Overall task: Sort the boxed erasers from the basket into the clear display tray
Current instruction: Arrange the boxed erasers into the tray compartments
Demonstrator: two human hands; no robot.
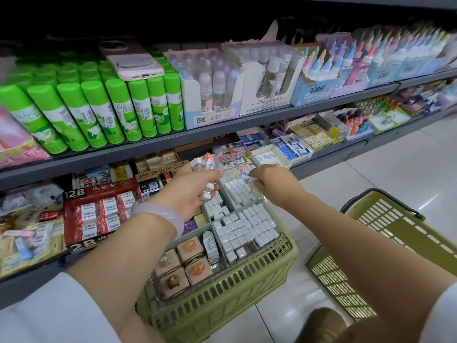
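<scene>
Reaching over the green basket (259, 266), I have both hands above the far end of the clear tray (279, 227), which sits on top of that basket. My left hand (195, 191) has its fingers curled round a bunch of small boxed erasers (207, 161), red-and-white ends sticking up past the thumb and white ends showing below the palm. A pale bangle (160, 211) sits on that wrist. My right hand (269, 179) pinches something small and white at its fingertips, just above the far right compartment; I cannot tell whether it is 1 box or a wrapper.

The tray is split into compartments. The near right compartment and the far right one are packed with rows of white boxed erasers (247, 229) standing on end. The near left compartment holds 4 square pink-brown boxes (184, 264) with round clear tops, and 1 white box stands upright beside them against the divider.

A 2nd green basket (385, 243) stands on the floor to the right, tilted, well apart from the tray. On the shelf behind the tray lie more eraser packs, with red 2B eraser cartons (99, 211) at the left. The shelf above carries green glue sticks (99, 112), and a phone (131, 60) lies across their caps.
</scene>
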